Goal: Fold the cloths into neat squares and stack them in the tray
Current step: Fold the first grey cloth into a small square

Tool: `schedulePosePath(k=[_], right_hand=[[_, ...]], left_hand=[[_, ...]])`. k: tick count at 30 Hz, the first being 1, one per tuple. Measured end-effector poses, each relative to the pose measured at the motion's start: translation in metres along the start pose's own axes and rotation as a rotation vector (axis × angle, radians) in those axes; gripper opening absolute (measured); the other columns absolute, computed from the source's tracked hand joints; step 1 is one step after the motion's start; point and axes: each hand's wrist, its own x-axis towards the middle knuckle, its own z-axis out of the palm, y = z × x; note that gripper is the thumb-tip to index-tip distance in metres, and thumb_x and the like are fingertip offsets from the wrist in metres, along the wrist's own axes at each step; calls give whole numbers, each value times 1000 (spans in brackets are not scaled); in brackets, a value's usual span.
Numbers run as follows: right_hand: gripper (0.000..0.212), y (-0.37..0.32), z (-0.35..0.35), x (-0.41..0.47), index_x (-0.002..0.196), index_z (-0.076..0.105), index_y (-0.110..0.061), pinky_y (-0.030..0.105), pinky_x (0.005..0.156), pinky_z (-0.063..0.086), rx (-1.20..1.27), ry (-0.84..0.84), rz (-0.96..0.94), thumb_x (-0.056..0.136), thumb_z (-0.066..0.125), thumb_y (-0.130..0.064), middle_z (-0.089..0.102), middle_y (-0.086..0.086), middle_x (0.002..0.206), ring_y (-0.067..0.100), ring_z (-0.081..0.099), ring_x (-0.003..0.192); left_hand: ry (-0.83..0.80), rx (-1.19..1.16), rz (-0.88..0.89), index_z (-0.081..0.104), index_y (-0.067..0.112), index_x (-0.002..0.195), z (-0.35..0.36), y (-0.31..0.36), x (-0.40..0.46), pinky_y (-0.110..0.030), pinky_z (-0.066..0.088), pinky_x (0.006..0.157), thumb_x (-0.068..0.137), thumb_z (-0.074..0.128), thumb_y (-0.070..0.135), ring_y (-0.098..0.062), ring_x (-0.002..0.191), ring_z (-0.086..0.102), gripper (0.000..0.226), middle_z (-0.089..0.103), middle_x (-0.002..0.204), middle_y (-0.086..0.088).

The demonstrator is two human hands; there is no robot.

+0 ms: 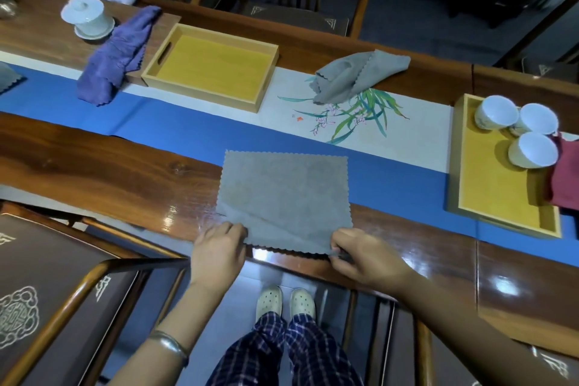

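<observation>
our left hand [219,252] and right hand [360,257] each pinch a near corner of a flat grey cloth [283,194] on the wooden table [103,163]. beyond it sit an empty yellow tray [210,67], a crumpled purple cloth [117,55] and another crumpled grey cloth [354,75].

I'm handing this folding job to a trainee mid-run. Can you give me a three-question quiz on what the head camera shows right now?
1. True or false: the empty tray beyond the flat grey cloth already holds a folded cloth.
2. Which cloth are the left hand and right hand gripping? A) the purple cloth B) the flat grey cloth C) the crumpled grey cloth
3. How many white cups stand in the right-hand tray?

Key:
1. False: it holds nothing.
2. B: each hand pinches a near corner at the table edge.
3. Three.
</observation>
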Motion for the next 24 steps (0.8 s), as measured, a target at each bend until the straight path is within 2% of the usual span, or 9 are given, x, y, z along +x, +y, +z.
schedulePosePath(k=[3, 7, 11, 14, 17, 19, 20, 22, 24], right_hand=[[13, -2, -1, -6, 79, 44, -17, 32, 63, 41, 11, 35, -13, 85, 52, -24, 47, -6, 77, 12, 44, 73], [15, 0, -3, -19, 79, 45, -16, 31, 64, 40, 36, 37, -5, 87, 56, -22, 48, -7, 76, 12, 45, 72], [12, 7, 2, -37, 83, 46, -25, 26, 68, 42, 39, -57, 29, 87, 54, -32, 50, -13, 82, 4, 47, 77], [5, 16, 10, -45, 89, 51, -31, 22, 71, 45, 68, -70, 65, 88, 55, -33, 53, -18, 88, 0, 51, 83], [6, 24, 15, -46, 94, 61, -27, 18, 75, 46, 188, 38, 105, 90, 60, -23, 61, -19, 92, -1, 57, 87], [13, 28, 18, -40, 90, 64, -27, 12, 72, 44, 288, 170, 158, 87, 66, -15, 65, -16, 89, -1, 59, 85], [18, 29, 18, -34, 87, 63, -30, 13, 69, 43, 337, 227, 213, 85, 68, -13, 66, -11, 85, 1, 60, 80], [20, 35, 17, -18, 83, 62, -32, 24, 64, 42, 477, 307, 331, 84, 70, -13, 66, 7, 77, 10, 57, 66], [16, 44, 16, -1, 82, 63, -27, 23, 60, 43, 604, 372, 358, 85, 68, -12, 63, 14, 77, 7, 54, 62]], left_hand=[[19, -34, -61, 70, 13, 96, -7, -15, -1, -38, 49, 69, 78, 65, 9, -35, 81, 63, 18, 68, 89, -7], [49, -73, -98, 67, 12, 83, -13, -35, -12, -33, 44, 62, 75, 65, 3, -35, 75, 61, 12, 67, 82, -5], [1, -211, 7, 62, 17, 76, -9, -52, -28, -31, 46, 64, 77, 63, 5, -21, 85, 60, 12, 66, 85, 9], [7, -453, -52, 54, 27, 69, -5, -57, -36, -29, 48, 63, 77, 57, 9, -10, 86, 62, 19, 66, 89, 18], [-40, -721, -260, 57, 22, 61, 1, -61, -29, -36, 52, 62, 73, 58, 11, -22, 69, 61, 16, 68, 76, 4], [-97, -894, -323, 53, 5, 62, 0, -58, -17, -46, 52, 69, 72, 55, 11, -24, 64, 50, 11, 55, 67, -14], [-103, -952, -325, 49, 1, 62, -2, -56, -10, -48, 50, 69, 72, 53, 9, -21, 64, 45, 14, 47, 63, -14], [-71, -989, -282, 44, 0, 60, -7, -49, 8, -38, 43, 63, 73, 48, 8, -15, 62, 39, 16, 40, 60, -7], [-35, -990, -251, 45, 6, 56, -11, -42, 32, -31, 32, 59, 71, 44, 10, -12, 58, 39, 15, 42, 57, -3]])
